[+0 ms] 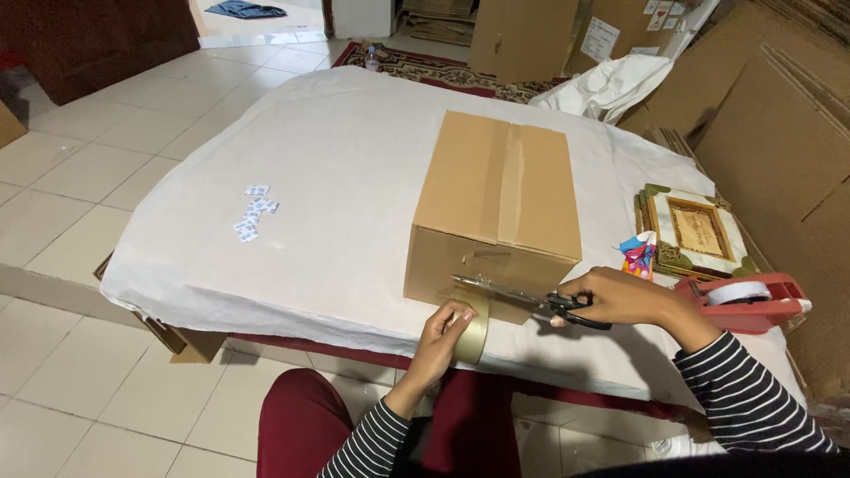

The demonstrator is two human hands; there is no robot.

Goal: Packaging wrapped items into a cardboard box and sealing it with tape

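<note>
Nearest, left hand [440, 335] pinches a brown packing-tape roll [474, 334] at the closed brown cardboard box [496, 208] on the white-covered desk [336, 168]. Right hand [620, 296] closes its grip on black-handled scissors [531, 301]. Small white-blue packets [252, 212] lie far left.

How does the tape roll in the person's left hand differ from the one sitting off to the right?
The brown tape roll is bare and pinched by the left hand at the cardboard box's front edge; the white tape roll sits mounted in a red dispenser, untouched. The brown roll stands on edge, the white one lies nearly flat. The scissors in the right hand reach toward the brown roll's tape only. Both rest over the white sheet.
</note>
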